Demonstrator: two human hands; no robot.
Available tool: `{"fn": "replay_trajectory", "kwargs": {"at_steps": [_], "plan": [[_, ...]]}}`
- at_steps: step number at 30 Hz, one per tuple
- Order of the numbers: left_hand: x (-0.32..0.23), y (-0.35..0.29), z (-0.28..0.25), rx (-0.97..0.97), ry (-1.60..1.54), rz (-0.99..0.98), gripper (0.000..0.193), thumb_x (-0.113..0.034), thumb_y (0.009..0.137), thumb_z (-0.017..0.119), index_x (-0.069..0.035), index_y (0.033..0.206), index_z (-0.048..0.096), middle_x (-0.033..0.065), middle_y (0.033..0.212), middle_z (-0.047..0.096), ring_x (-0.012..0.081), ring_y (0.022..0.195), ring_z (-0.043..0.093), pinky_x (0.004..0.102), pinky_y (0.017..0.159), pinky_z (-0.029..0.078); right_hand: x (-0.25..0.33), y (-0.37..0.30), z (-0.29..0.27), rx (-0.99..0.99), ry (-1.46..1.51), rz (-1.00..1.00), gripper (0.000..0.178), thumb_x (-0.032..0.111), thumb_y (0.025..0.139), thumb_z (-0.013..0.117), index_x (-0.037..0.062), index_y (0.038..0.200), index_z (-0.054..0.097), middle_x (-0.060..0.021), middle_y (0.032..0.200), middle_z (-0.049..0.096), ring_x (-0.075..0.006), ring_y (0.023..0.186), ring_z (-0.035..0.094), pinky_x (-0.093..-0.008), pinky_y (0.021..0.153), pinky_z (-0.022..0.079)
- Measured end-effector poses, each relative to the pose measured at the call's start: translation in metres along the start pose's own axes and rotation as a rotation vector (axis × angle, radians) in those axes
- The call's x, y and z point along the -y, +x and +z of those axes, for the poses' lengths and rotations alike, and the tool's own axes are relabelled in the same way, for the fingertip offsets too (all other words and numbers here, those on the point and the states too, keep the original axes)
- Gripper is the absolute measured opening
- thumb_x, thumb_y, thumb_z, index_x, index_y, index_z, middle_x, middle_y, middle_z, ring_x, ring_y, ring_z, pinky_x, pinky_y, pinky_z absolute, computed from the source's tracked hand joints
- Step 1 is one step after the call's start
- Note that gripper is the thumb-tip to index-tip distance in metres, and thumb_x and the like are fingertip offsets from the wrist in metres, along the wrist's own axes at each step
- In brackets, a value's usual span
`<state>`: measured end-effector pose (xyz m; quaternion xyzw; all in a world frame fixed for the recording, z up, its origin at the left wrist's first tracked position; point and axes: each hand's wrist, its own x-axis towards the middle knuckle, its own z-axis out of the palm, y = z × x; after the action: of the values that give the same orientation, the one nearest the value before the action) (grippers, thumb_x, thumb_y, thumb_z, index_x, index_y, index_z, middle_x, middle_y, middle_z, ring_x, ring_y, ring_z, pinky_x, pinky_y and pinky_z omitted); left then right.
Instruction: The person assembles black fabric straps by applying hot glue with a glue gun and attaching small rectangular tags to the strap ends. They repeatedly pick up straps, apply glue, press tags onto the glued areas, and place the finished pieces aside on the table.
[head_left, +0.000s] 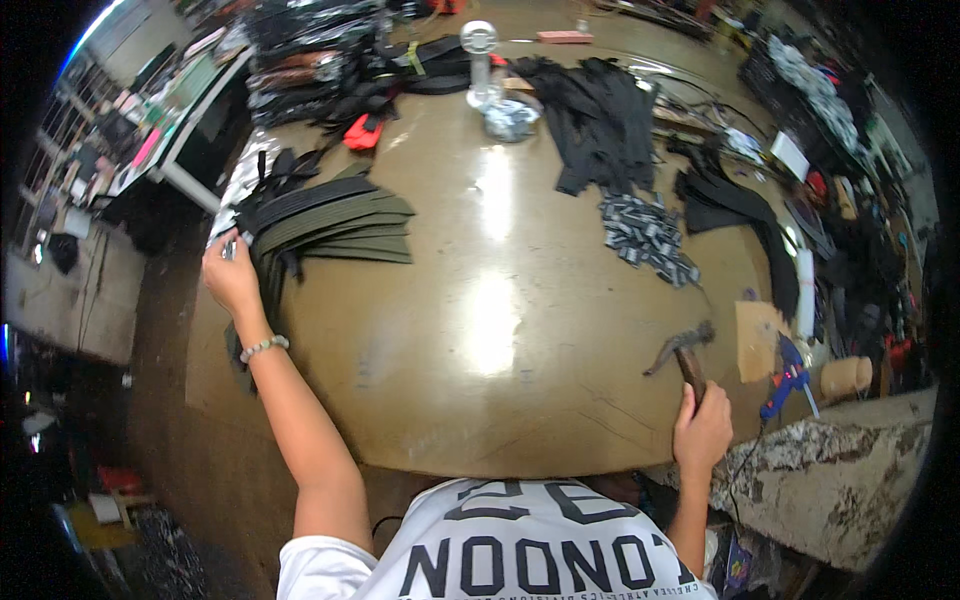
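Observation:
My right hand (703, 432) is closed around the handle of a claw hammer (684, 352) by the table's right front edge. The hammer's dark head rests on or just over the tabletop, pointing away from me. At the far left, my left hand (232, 275) reaches to the end of a fanned stack of olive-green and black webbing straps (335, 220). Its fingers are pinched together beside the straps. Something small and shiny shows at the fingertips, too small to name.
Across the brown table (430, 330) stand a white handheld fan (479, 60), black strap pieces (600, 120) and a pile of small grey-black pieces (645, 238). Long black straps (735, 200) and a blue glue gun (789, 378) lie to the right. Plastic-wrapped bundles (310, 60) are stacked back left.

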<state>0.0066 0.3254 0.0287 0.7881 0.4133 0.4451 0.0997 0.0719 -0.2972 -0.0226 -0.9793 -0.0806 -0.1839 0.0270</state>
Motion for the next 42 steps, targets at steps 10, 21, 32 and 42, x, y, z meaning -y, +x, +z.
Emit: {"fn": "replay_trajectory", "kwargs": {"at_steps": [10, 21, 32, 42], "plan": [[-0.326, -0.178, 0.174, 0.795, -0.363, 0.238, 0.056, -0.05, 0.079, 0.074, 0.006, 0.08, 0.07, 0.0284, 0.084, 0.069, 0.043, 0.082, 0.069, 0.0469, 0.073, 0.055, 0.002, 0.002, 0.0, -0.018, 0.06, 0.007, 0.031, 0.03, 0.094, 0.061, 0.0007, 0.106, 0.059, -0.0144, 0.092, 0.058, -0.0339, 0.086, 0.059, -0.0437, 0.071, 0.049], [-0.269, -0.153, 0.185, 0.843, -0.659, 0.029, 0.037, -0.033, 0.071, 0.082, 0.002, 0.072, 0.07, 0.0222, 0.069, 0.067, 0.0347, 0.064, 0.067, 0.0436, 0.066, 0.052, -0.001, 0.0, 0.003, -0.058, 0.07, -0.01, 0.032, 0.031, 0.094, 0.062, 0.0017, 0.105, 0.059, -0.0134, 0.092, 0.058, -0.0327, 0.086, 0.059, -0.0431, 0.07, 0.049], [-0.312, -0.186, 0.202, 0.786, -0.451, 0.067, 0.029, -0.023, 0.076, 0.079, -0.002, 0.094, 0.073, 0.0238, 0.093, 0.07, 0.0433, 0.093, 0.067, 0.0473, 0.083, 0.054, 0.005, 0.002, 0.01, -0.082, 0.113, 0.002, 0.031, 0.03, 0.091, 0.065, 0.0022, 0.103, 0.06, -0.0132, 0.09, 0.057, -0.0327, 0.085, 0.058, -0.0429, 0.07, 0.049], [-0.21, -0.188, 0.026, 1.175, -0.932, -0.477, 0.022, -0.03, 0.087, 0.073, -0.008, 0.086, 0.07, -0.0056, 0.063, 0.055, 0.0032, 0.046, 0.036, 0.0228, 0.042, 0.026, 0.046, 0.023, -0.028, -0.2, 0.111, -0.231, 0.042, 0.032, 0.093, 0.064, 0.0033, 0.124, 0.058, -0.018, 0.115, 0.053, -0.0288, 0.084, 0.057, -0.0359, 0.075, 0.05]]}}
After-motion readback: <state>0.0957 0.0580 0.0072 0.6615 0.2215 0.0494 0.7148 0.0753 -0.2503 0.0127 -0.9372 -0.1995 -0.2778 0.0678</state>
